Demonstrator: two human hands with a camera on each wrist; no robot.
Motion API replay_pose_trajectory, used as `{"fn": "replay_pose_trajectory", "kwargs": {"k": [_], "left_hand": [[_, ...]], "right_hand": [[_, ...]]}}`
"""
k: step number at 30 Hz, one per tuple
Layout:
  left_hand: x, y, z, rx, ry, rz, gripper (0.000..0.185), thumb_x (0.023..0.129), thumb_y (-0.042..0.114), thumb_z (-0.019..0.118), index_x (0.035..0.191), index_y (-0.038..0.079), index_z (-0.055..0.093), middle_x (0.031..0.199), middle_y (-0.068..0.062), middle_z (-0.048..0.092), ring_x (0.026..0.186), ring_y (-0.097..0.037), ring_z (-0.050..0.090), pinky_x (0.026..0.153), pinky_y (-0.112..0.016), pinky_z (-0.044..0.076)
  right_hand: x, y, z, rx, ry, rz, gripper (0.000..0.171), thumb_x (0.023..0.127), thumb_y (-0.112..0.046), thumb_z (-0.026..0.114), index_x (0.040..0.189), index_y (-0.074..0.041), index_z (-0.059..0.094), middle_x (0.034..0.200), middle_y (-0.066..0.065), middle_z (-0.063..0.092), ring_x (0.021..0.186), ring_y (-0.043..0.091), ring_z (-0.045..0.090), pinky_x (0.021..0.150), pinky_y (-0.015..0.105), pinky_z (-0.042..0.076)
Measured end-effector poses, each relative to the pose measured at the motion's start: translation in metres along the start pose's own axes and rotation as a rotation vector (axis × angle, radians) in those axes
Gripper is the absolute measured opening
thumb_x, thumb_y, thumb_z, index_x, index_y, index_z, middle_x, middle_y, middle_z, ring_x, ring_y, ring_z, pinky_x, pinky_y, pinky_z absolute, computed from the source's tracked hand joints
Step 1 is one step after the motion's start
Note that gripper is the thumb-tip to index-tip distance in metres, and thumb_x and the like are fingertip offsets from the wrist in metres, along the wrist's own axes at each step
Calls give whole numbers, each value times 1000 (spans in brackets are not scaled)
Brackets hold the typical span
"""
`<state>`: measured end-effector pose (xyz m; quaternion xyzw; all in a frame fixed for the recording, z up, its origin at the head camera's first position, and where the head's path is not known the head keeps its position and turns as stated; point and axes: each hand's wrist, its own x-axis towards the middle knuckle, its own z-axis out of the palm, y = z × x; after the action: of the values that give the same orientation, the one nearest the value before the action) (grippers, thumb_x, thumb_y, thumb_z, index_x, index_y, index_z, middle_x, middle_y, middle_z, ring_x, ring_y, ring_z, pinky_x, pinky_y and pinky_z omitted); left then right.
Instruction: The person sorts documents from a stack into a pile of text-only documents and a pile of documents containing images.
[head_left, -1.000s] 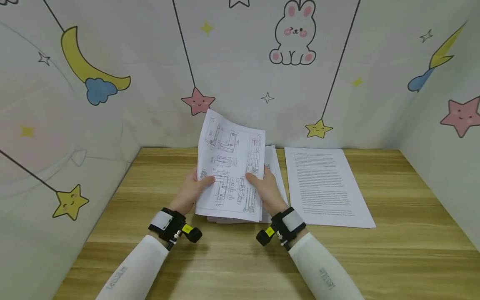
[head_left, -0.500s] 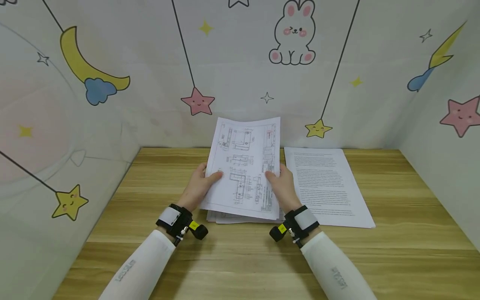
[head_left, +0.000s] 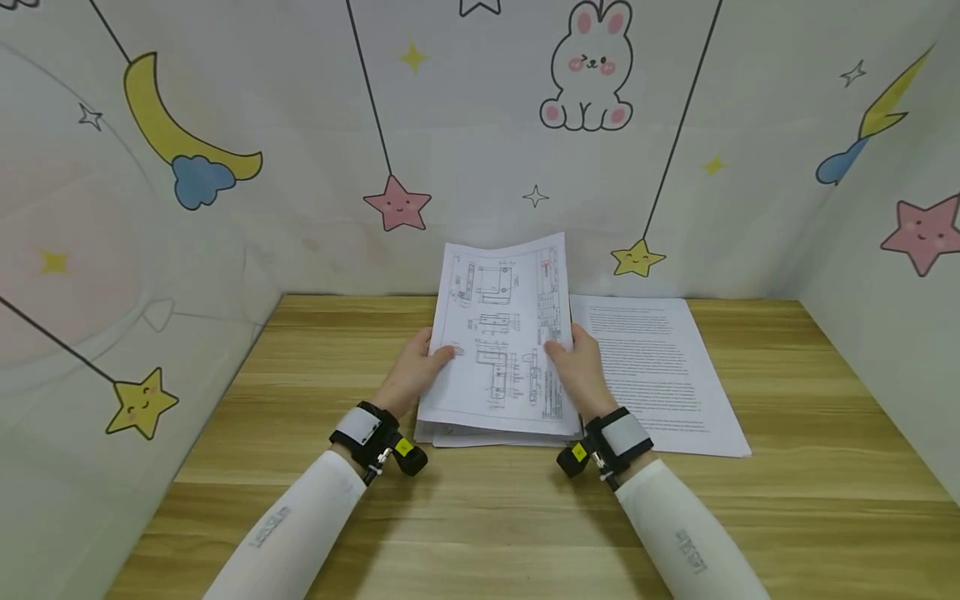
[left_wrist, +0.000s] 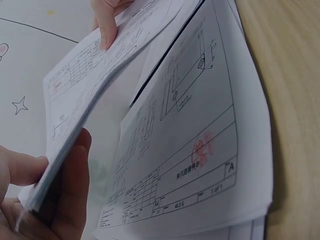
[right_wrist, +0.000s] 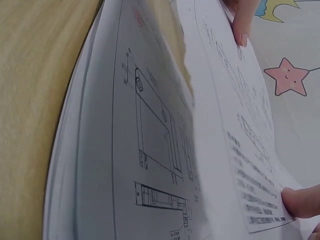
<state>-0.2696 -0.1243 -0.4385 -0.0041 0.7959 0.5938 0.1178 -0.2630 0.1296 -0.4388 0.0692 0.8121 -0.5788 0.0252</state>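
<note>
I have both hands on a raised batch of drawing sheets [head_left: 501,333] at the centre of the wooden table [head_left: 300,400]. My left hand [head_left: 415,372] pinches its edge at 9 o'clock, thumb on the printed face and fingers curled behind; my right hand [head_left: 581,372] pinches the edge at 3 o'clock the same way. The batch tilts up, its far edge lifted toward the wall at 12 o'clock. Directly beneath it lies a stack of further drawings [left_wrist: 200,150], flat on the table; the wrist views show a gap between the two. A separate pile of text pages [head_left: 652,367] lies at 3 o'clock, just beside my right hand.
</note>
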Motion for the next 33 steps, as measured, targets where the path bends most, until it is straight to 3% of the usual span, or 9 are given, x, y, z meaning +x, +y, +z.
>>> {"fn": "replay_pose_trajectory", "kwargs": {"k": [4, 11, 17, 20, 24, 26, 33], "left_hand": [[5, -3, 2, 29, -8, -2, 45, 103, 22, 51, 145, 10, 39, 122, -15, 66, 95, -20, 67, 75, -29, 54], [9, -6, 8, 170, 1, -6, 52, 103, 23, 51, 150, 9, 34, 126, -17, 62, 103, -25, 65, 80, -31, 54], [10, -7, 13, 218, -5, -17, 52, 103, 22, 50, 151, 8, 33, 129, -17, 61, 108, -26, 64, 87, -37, 54], [10, -6, 15, 227, -10, -16, 53, 103, 20, 50, 151, 4, 33, 130, -18, 59, 110, -27, 63, 92, -41, 53], [9, -5, 16, 249, -2, -32, 53, 102, 18, 52, 149, 2, 34, 131, -19, 58, 112, -27, 61, 97, -44, 51], [8, -6, 17, 271, 2, -43, 54, 101, 17, 53, 149, 1, 35, 133, -19, 57, 113, -27, 60, 99, -45, 50], [6, -10, 20, 329, 1, -65, 51, 100, 17, 54, 146, 0, 38, 132, -20, 58, 111, -27, 61, 96, -44, 52]], "right_hand": [[4, 4, -1, -34, -5, 8, 46, 104, -27, 49, 147, -13, 41, 120, 10, 61, 99, 22, 65, 80, 31, 55], [9, 8, -4, -81, -10, 23, 46, 103, -24, 50, 146, -10, 42, 119, 14, 63, 95, 25, 66, 79, 34, 56], [14, 14, -5, -141, -6, 33, 56, 102, -22, 51, 152, -5, 34, 135, 20, 57, 110, 29, 63, 98, 42, 52], [17, 15, -5, -172, -4, 43, 54, 101, -22, 53, 150, -5, 38, 130, 19, 60, 106, 28, 65, 92, 40, 55], [18, 14, -6, -199, -31, 57, 46, 100, -21, 54, 144, -8, 46, 115, 15, 64, 89, 23, 68, 72, 31, 56], [18, 13, -6, -207, -52, 70, 44, 100, -21, 54, 142, -8, 48, 113, 14, 65, 86, 21, 67, 69, 28, 55], [18, 16, -4, -301, -90, 66, 49, 98, -18, 58, 144, -6, 46, 123, 17, 64, 93, 23, 65, 81, 33, 52]]}}
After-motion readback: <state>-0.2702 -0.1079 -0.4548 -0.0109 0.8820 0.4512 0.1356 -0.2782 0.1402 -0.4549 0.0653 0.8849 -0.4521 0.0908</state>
